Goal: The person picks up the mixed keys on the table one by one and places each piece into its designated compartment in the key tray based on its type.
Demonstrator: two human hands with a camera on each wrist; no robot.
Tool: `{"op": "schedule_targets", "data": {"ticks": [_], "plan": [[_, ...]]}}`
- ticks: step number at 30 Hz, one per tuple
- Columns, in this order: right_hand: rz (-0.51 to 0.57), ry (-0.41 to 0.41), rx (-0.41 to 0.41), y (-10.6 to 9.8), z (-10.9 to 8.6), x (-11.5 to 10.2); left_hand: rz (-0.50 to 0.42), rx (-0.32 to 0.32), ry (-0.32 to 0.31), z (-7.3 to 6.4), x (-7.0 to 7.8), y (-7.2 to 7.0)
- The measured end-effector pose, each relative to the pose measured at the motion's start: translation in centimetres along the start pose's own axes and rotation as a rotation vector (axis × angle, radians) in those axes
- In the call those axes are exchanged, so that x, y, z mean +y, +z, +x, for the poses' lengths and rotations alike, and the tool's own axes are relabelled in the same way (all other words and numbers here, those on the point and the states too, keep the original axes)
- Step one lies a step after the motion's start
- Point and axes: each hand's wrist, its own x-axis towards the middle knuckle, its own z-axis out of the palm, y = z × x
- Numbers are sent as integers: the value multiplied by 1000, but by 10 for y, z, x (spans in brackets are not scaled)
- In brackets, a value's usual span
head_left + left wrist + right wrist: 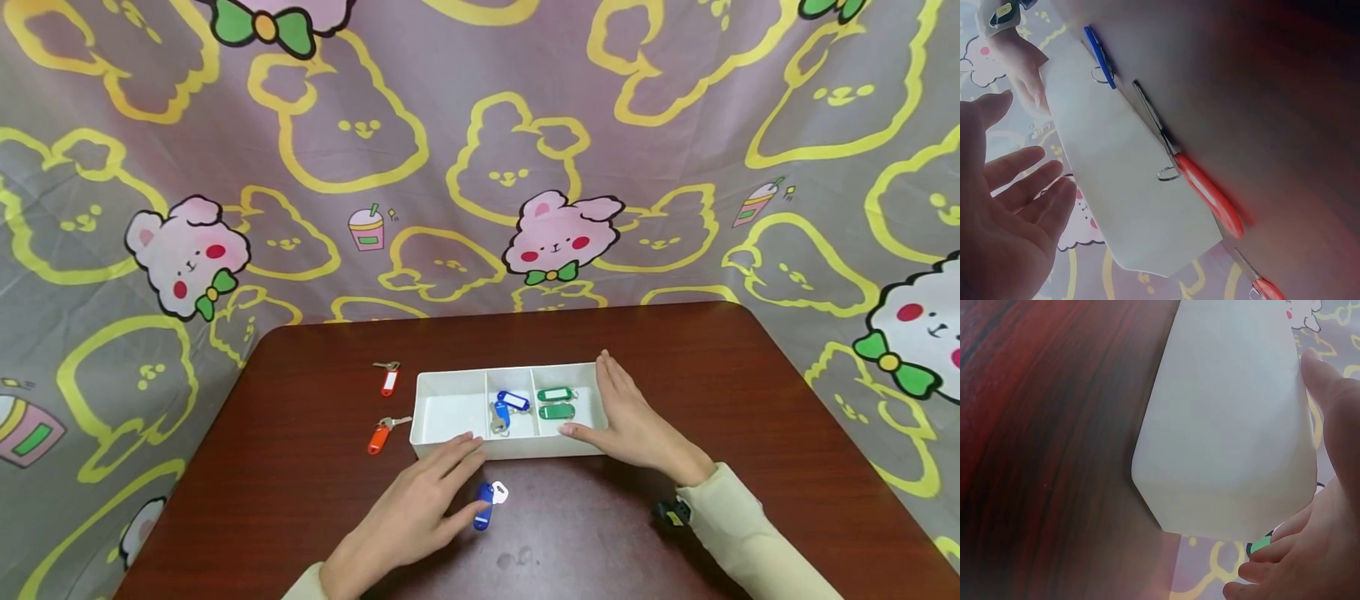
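Observation:
A white three-compartment tray (525, 448) lies lengthwise on the table. My left hand (420, 500) has its fingers loosely extended, the fingertips at the tray's front rim. Below them, a blue key tag (483, 510) with a white key-shaped piece (500, 492) lies on the table, the thumb tip overlapping it. My right hand (637, 425) rests at the tray's right end with straight fingers, its thumb by the front rim. Blue key tags (513, 401) with a key sit in the middle compartment; green key tags (557, 412) lie in the right one. The left compartment's floor shows bare.
Left of the tray, a red key tag (389, 383) with its key lies farther back, and an orange-red key tag (378, 439) with a key lies nearer. A dark band (671, 512) is on my right wrist. Patterned cloth (450, 167) hangs around the brown table (300, 467).

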Motion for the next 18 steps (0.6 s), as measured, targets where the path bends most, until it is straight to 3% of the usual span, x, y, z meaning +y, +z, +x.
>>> {"op": "schedule_targets", "data": {"ticks": [8, 18], "plan": [[-4, 3, 1, 0, 0, 3, 7, -14, 67, 5, 4, 1], [4, 2, -13, 0, 1, 3, 33, 19, 177, 9, 7, 6]]}}
